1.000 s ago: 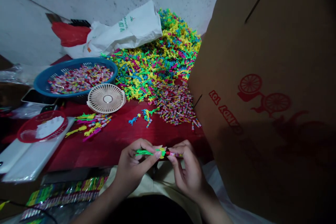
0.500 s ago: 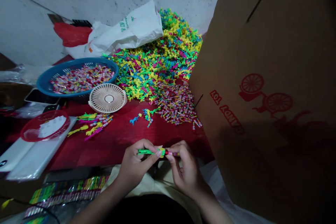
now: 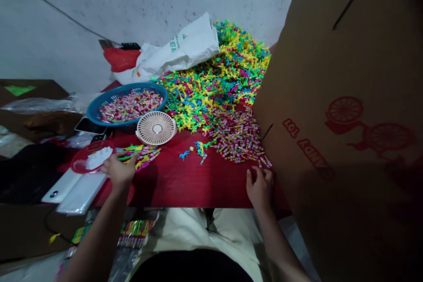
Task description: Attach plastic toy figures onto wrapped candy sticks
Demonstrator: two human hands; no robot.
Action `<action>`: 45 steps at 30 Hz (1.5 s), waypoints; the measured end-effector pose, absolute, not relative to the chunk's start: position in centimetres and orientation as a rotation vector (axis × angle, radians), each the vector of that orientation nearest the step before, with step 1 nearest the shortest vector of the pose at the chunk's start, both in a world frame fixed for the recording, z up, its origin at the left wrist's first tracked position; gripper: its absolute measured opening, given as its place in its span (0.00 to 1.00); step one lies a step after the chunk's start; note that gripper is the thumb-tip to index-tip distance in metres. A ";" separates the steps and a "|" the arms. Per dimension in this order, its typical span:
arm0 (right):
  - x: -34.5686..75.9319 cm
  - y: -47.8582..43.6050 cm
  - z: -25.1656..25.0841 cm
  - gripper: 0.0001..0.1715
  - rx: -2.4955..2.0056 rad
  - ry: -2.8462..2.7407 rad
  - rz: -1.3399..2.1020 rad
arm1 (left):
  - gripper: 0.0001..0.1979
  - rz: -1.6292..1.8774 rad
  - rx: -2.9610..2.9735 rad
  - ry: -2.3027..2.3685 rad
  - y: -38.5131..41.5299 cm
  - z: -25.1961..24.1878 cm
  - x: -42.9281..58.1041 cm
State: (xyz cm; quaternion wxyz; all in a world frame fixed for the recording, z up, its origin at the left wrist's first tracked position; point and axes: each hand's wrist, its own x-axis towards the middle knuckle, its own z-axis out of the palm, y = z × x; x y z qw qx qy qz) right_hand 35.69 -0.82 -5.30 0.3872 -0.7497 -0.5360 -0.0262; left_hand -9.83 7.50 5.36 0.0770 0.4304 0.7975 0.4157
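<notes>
My left hand (image 3: 119, 170) is stretched out to the left over the red table (image 3: 185, 183), its fingers curled at the near end of a small row of assembled toy sticks (image 3: 142, 155). Whether it still holds a stick is hidden by the fingers. My right hand (image 3: 260, 185) rests at the table's right side, fingers bent down at the near edge of a heap of small wrapped candies (image 3: 238, 136). Behind the candies lies a big pile of yellow, green, blue and pink plastic toy pieces (image 3: 218, 83).
A blue basket (image 3: 95, 112) of wrapped candies and a small round fan (image 3: 156, 128) stand at the left. A red basket (image 3: 79, 165) sits on white sheets. A large cardboard box (image 3: 346, 119) walls off the right. White and red bags (image 3: 178, 50) lie at the back.
My hands, which held a green toy stick together near my lap, have separated. The left went out to the row of sticks, the right to the candy heap. The view shifted.
</notes>
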 end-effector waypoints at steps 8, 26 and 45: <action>36.4 0.2 -6.0 0.26 -2.019 -1.225 -0.150 | 0.14 1.033 1.765 2.292 7.2 2.1 -2.3; 35.3 -0.2 -4.1 0.27 -1.728 -1.025 0.317 | 0.14 0.838 1.384 1.692 4.2 2.0 2.4; 25.3 -6.7 9.0 0.12 -0.995 -0.980 0.889 | 0.15 0.688 1.779 1.018 -4.2 13.9 7.9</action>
